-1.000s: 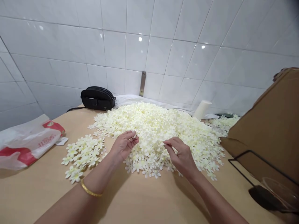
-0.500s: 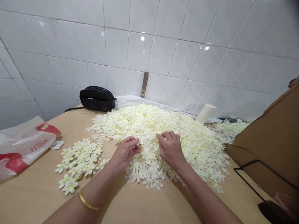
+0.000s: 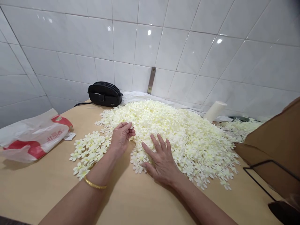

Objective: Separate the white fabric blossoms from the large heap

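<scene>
Bright, even light comes from overhead, leaving small glare spots on the glossy wall tiles (image 3: 149, 32). Soft shadows lie on the desk (image 3: 35, 190) under the plastic bag (image 3: 35, 137). Tile lines bow toward the edges; the pale flower pile (image 3: 178, 131) looks slightly washed out.

Bare table (image 3: 47, 187) near; flower heap (image 3: 182, 131) blocks centre; box (image 3: 276, 140) right.

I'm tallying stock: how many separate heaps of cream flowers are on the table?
3: the big heap under the right hand, a small batch beside the left hand, and a far one by the cardboard box, which may hide more.
</scene>
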`<state>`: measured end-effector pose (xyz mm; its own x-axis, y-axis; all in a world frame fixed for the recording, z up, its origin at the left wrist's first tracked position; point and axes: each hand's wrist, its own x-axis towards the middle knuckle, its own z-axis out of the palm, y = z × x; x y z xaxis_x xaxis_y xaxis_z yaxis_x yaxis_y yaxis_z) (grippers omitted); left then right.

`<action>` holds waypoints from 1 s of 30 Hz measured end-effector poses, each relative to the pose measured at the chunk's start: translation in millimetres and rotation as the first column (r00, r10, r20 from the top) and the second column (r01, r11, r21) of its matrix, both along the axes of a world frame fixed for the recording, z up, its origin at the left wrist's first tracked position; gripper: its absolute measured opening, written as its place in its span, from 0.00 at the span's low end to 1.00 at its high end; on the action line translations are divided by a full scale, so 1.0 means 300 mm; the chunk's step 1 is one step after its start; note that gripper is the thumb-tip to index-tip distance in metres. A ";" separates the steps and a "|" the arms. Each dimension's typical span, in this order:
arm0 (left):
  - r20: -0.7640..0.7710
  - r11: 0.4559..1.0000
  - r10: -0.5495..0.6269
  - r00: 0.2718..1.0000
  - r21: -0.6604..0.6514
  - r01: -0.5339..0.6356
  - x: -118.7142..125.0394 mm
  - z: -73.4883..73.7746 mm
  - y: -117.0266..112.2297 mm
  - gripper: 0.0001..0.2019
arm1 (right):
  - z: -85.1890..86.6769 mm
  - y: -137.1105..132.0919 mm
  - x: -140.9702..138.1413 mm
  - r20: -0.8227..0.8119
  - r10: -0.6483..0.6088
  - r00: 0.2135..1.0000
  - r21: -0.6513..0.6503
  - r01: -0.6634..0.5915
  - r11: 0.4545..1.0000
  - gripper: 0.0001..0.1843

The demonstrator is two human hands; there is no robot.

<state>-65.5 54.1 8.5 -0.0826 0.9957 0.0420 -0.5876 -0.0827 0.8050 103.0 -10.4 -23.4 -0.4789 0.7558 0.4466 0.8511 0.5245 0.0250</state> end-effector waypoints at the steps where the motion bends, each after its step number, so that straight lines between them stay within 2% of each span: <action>1: -0.002 1.000 0.004 1.000 0.002 -0.004 0.001 -0.002 0.001 0.10 | -0.009 0.008 -0.010 -0.002 -0.019 1.000 0.011 0.019 1.000 0.29; 5: -0.016 0.999 0.044 0.999 0.008 -0.043 0.001 -0.004 0.012 0.12 | -0.031 0.045 -0.048 -0.010 -0.097 0.995 0.047 0.097 0.994 0.29; 10: -0.048 0.996 0.094 0.994 0.005 -0.094 -0.009 -0.011 0.024 0.12 | -0.033 0.093 -0.088 -0.029 -0.160 0.987 0.058 0.162 0.985 0.29; 20: -0.070 0.999 0.035 0.997 -0.039 -0.038 0.013 -0.035 0.021 0.14 | -0.028 0.164 -0.106 -0.068 -0.171 0.983 0.052 0.175 0.983 0.31; 25: -0.070 0.999 0.019 0.997 -0.038 -0.021 0.021 -0.044 0.015 0.14 | -0.011 0.147 -0.101 -0.079 -0.135 0.988 0.035 0.138 0.990 0.32; 30: -0.096 0.999 -0.015 0.995 -0.038 0.012 0.025 -0.047 0.009 0.13 | 0.024 0.081 -0.071 -0.069 -0.113 0.991 0.039 0.116 0.993 0.36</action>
<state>-58.0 56.9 -5.5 -0.0664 0.9977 0.0114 -0.5083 -0.0437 0.8601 81.8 13.9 -16.1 -0.3585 0.7835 0.5075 0.9059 0.4234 -0.0136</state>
